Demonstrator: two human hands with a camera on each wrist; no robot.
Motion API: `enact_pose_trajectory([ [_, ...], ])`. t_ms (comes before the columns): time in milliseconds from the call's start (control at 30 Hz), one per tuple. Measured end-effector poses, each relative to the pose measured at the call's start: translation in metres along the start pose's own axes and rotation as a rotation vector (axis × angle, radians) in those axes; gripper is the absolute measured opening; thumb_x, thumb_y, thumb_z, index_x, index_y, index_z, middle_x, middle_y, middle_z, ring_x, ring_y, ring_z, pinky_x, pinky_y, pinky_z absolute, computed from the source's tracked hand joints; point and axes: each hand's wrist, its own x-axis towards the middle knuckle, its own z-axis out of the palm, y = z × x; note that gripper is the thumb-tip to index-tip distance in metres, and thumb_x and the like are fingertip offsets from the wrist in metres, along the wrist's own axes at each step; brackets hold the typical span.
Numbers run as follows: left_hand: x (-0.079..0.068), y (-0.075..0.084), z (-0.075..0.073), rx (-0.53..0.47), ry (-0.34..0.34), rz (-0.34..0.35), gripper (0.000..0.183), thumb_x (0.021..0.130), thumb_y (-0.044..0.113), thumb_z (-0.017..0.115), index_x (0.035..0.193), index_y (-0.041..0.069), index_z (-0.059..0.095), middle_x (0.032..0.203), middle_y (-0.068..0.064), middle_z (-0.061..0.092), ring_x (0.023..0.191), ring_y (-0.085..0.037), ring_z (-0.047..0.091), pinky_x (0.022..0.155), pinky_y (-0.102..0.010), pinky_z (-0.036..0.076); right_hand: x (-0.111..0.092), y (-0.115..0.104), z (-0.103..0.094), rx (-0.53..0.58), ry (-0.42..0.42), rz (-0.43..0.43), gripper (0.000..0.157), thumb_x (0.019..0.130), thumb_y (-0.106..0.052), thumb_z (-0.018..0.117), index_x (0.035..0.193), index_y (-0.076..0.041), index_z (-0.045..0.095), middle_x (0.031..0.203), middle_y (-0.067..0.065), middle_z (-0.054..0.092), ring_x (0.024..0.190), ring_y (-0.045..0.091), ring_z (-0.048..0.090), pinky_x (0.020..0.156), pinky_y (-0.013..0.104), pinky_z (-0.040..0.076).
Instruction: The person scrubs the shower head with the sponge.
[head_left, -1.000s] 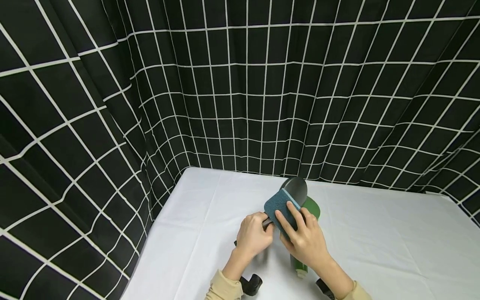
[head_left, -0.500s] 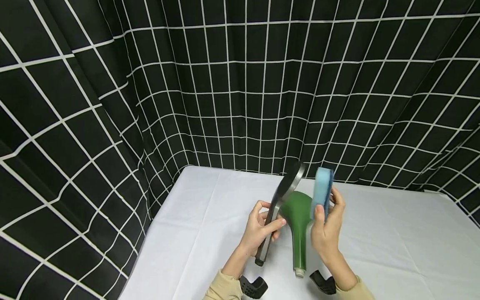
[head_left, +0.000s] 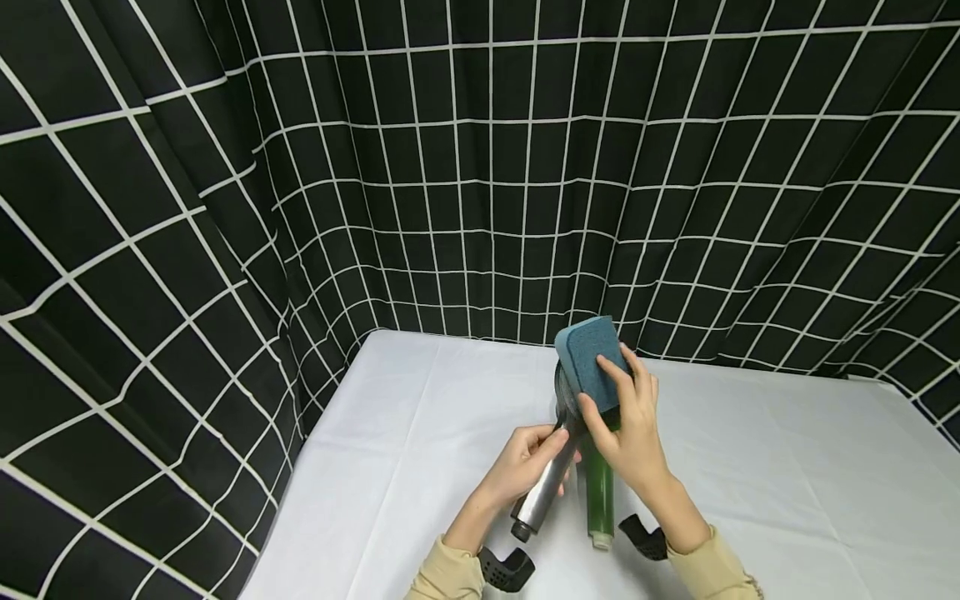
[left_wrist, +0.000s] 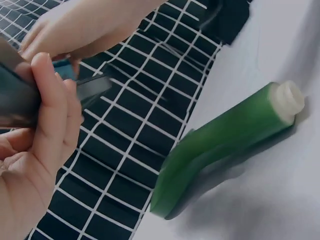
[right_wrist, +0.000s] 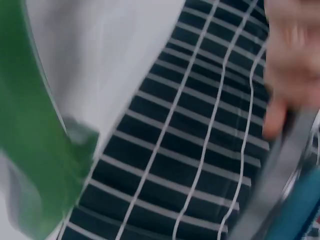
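My left hand [head_left: 517,467] grips a grey handheld shower head [head_left: 543,496] by its handle, tilted with its head up and away. A blue two-layer sponge [head_left: 596,358] is held in my right hand [head_left: 633,437], its fingers spread over the darker side. The sponge lies over the shower head's round head and hides most of it; whether they touch all along is unclear. Behind them, a green shower head [head_left: 600,496] rests on the table, its pale threaded end towards me. The left wrist view shows that green shower head [left_wrist: 230,130] untouched by either hand.
A white cloth covers the table [head_left: 750,467]. Black curtains with a white grid [head_left: 450,208] stand along its back and sides. Black wrist mounts [head_left: 506,571] sit at both wrists, below the cream sleeves [head_left: 446,575].
The sponge was on the shower head, swung away to the right half a second ago, and is back over its head now. The shower head has turned in my left hand. The green one stays put.
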Motion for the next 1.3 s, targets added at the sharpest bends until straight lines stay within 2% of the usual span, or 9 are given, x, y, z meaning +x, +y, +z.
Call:
enact_pose_trajectory([
  [133,0.001,-0.008,-0.003,-0.035,0.005,-0.058,0.039,0.101,0.018,0.039,0.106,-0.018,0.053,0.081,-0.006,0.059,0.051,-0.009,0.053,0.047,-0.021,0.048,0.013,0.014,-0.005,-0.008,0.027,0.038,0.049,0.089,-0.032,0.059,0.123,0.002,0.053,0.136,0.026,0.038,0.114,0.042,0.036,0.086,0.052,0.031],
  [267,0.001,-0.01,-0.006,-0.028,0.008,-0.058,0.04,0.102,0.017,0.037,0.103,-0.021,0.052,0.08,-0.006,0.059,0.05,-0.008,0.053,0.046,-0.021,0.047,0.007,0.009,-0.005,-0.013,-0.019,0.015,0.051,0.09,-0.037,0.057,0.122,0.002,0.055,0.134,0.026,0.04,0.113,0.042,0.039,0.086,0.051,0.033],
  [433,0.002,-0.012,-0.012,-0.002,0.005,-0.019,0.036,0.102,0.011,0.034,0.103,-0.02,0.054,0.08,-0.01,0.059,0.049,-0.01,0.052,0.045,-0.021,0.046,-0.011,-0.006,-0.003,0.031,-0.118,-0.091,0.05,0.091,-0.04,0.055,0.119,0.001,0.058,0.133,0.027,0.041,0.111,0.041,0.042,0.093,0.032,0.034],
  [500,0.003,-0.012,-0.013,-0.006,-0.002,-0.028,0.037,0.102,0.011,0.034,0.102,-0.02,0.053,0.079,-0.008,0.058,0.05,-0.01,0.052,0.045,-0.021,0.046,-0.013,-0.007,-0.003,0.045,-0.122,-0.103,0.049,0.09,-0.039,0.056,0.119,0.0,0.059,0.133,0.026,0.041,0.111,0.039,0.042,0.094,0.023,0.032],
  [600,0.003,-0.011,-0.012,-0.021,-0.009,-0.063,0.04,0.102,0.015,0.036,0.104,-0.021,0.052,0.08,-0.003,0.058,0.052,-0.009,0.052,0.046,-0.021,0.046,-0.007,0.001,-0.004,0.044,-0.086,-0.072,0.049,0.09,-0.039,0.057,0.12,0.0,0.059,0.135,0.025,0.041,0.113,0.039,0.041,0.095,0.019,0.032],
  [767,0.001,-0.01,-0.011,-0.019,0.008,-0.109,0.041,0.101,0.02,0.04,0.104,-0.019,0.053,0.079,-0.003,0.059,0.053,-0.009,0.052,0.047,-0.022,0.047,0.008,0.02,-0.009,-0.029,0.001,0.05,0.045,0.087,-0.027,0.064,0.121,0.001,0.057,0.134,0.024,0.041,0.119,0.04,0.039,0.091,0.039,0.04],
  [867,0.0,-0.011,-0.011,-0.02,0.012,-0.119,0.04,0.101,0.021,0.041,0.103,-0.017,0.054,0.078,-0.003,0.059,0.052,-0.009,0.052,0.047,-0.022,0.047,0.009,0.022,-0.008,-0.048,0.052,0.075,0.043,0.084,-0.021,0.066,0.119,0.003,0.057,0.132,0.026,0.043,0.115,0.043,0.04,0.086,0.051,0.037],
  [1133,0.001,-0.012,-0.015,-0.023,0.001,-0.037,0.04,0.102,0.016,0.036,0.102,-0.02,0.054,0.078,-0.005,0.059,0.049,-0.009,0.052,0.044,-0.022,0.046,-0.013,-0.006,-0.002,0.043,-0.075,-0.03,0.051,0.089,-0.041,0.057,0.117,0.001,0.06,0.132,0.026,0.042,0.11,0.038,0.042,0.089,0.017,0.034],
  [1300,0.002,-0.01,-0.013,-0.037,-0.018,-0.025,0.041,0.102,0.017,0.037,0.103,-0.022,0.052,0.08,-0.006,0.06,0.05,-0.007,0.052,0.045,-0.022,0.047,0.0,0.005,-0.011,0.017,-0.009,0.015,0.049,0.087,-0.038,0.062,0.116,0.001,0.06,0.132,0.024,0.044,0.111,0.038,0.043,0.087,0.024,0.037],
])
